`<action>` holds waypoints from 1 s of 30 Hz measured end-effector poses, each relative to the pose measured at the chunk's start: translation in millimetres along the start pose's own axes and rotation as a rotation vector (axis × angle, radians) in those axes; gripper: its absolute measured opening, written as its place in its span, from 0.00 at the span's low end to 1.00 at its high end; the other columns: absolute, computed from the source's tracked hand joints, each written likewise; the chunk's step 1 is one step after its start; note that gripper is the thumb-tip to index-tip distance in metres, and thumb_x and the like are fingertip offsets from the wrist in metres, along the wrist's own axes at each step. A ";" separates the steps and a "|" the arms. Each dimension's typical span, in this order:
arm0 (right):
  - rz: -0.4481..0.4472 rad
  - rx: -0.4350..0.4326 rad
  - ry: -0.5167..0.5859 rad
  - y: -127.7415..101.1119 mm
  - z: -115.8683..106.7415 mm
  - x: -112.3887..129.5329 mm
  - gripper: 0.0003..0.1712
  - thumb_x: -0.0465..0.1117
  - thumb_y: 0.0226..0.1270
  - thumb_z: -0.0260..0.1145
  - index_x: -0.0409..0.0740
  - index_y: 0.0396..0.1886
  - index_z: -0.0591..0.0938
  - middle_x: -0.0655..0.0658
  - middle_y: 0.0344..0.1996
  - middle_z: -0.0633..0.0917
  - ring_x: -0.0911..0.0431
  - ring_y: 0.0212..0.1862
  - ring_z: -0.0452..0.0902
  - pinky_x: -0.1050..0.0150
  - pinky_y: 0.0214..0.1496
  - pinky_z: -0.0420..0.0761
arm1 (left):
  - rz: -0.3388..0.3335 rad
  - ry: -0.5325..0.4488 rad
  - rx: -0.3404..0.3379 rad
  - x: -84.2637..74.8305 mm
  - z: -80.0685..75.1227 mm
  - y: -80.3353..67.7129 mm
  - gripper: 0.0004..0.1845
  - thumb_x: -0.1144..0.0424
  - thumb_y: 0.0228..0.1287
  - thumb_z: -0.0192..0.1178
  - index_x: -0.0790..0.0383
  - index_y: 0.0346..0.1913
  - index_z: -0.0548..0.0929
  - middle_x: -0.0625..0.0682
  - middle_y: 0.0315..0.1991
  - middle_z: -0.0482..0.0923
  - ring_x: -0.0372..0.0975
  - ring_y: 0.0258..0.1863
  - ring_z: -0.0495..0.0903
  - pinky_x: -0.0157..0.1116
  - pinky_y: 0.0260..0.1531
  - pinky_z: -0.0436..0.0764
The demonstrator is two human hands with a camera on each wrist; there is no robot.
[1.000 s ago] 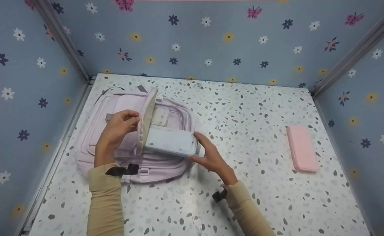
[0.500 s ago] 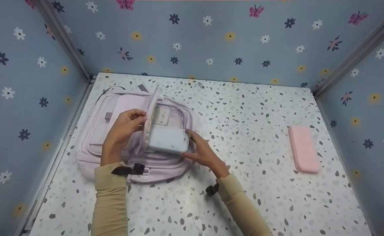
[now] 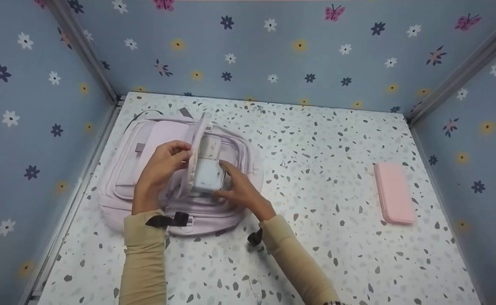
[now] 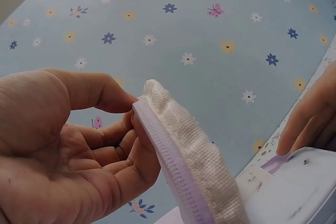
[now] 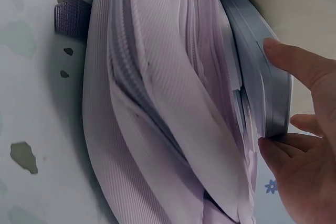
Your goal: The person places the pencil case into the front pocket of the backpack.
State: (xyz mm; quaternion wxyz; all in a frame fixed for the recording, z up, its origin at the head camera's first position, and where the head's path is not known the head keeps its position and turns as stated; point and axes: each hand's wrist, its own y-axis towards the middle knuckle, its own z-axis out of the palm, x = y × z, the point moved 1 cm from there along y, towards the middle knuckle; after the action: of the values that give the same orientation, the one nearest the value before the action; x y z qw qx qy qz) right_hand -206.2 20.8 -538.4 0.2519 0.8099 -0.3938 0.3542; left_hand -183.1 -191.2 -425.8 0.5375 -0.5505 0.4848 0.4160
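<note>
1. Nearest, two beige-sleeved arms reach forward over the speckled table (image 3: 315, 178), one hand each.
2. Next, the right hand (image 3: 238, 191) lies at the end of one white box (image 3: 208, 175), fingers fairly straight and touching its end and edges; the box is mostly inside the backpack's opening.
3. Beside it, the left hand (image 3: 161, 167) pinches the raised flap (image 3: 197, 146) between thumb and curled fingers, holding it upright.
4. Beneath both lies one lilac backpack (image 3: 146, 140), flat at the table's left.
5. Farther right, well apart, lies one pink case (image 3: 394, 193).
</note>
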 end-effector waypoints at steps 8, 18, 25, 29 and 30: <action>-0.005 -0.013 -0.012 -3.5 7.7 3.4 0.54 0.46 0.51 0.76 0.38 0.72 0.57 0.42 0.70 0.64 0.51 0.72 0.59 0.61 0.74 0.57 | 0.000 0.000 -0.008 0.7 -1.6 -0.1 0.14 0.69 0.68 0.52 0.76 0.52 0.71 0.53 0.41 0.74 0.36 0.40 0.77 0.30 0.40 0.82; -0.007 -0.097 0.029 -22.8 2.9 5.5 0.44 0.44 0.61 0.70 0.32 0.70 0.60 0.36 0.66 0.71 0.46 0.66 0.69 0.60 0.67 0.69 | 0.018 -0.057 -0.020 1.1 -1.9 0.3 0.09 0.71 0.67 0.52 0.73 0.47 0.72 0.47 0.35 0.75 0.33 0.36 0.78 0.30 0.38 0.82; -0.021 -0.065 0.065 -37.2 1.0 11.4 0.33 0.34 0.70 0.58 0.30 0.70 0.59 0.36 0.63 0.73 0.45 0.62 0.74 0.62 0.63 0.73 | 0.006 -0.031 -0.023 1.7 -0.6 2.2 0.09 0.70 0.67 0.52 0.72 0.48 0.72 0.48 0.36 0.75 0.34 0.37 0.77 0.30 0.39 0.81; -0.020 -0.053 0.039 -39.9 1.5 14.3 0.30 0.32 0.71 0.54 0.31 0.71 0.59 0.37 0.64 0.72 0.45 0.62 0.73 0.61 0.63 0.74 | 0.007 -0.037 -0.015 1.8 2.1 2.5 0.09 0.71 0.67 0.51 0.72 0.47 0.72 0.48 0.36 0.75 0.34 0.37 0.77 0.30 0.38 0.82; -0.019 -0.054 0.033 -40.1 1.9 15.0 0.30 0.32 0.71 0.53 0.31 0.71 0.59 0.37 0.64 0.72 0.45 0.62 0.73 0.62 0.63 0.74 | 0.011 -0.037 -0.011 1.8 2.7 2.3 0.10 0.71 0.67 0.51 0.73 0.48 0.72 0.48 0.36 0.75 0.34 0.37 0.77 0.30 0.38 0.82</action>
State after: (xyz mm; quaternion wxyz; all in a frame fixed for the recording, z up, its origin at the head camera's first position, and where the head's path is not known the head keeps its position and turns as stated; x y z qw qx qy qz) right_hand -166.1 35.2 -533.2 0.2837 0.8005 -0.3913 0.3544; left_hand -184.8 -188.6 -428.2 0.5409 -0.5432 0.4754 0.4317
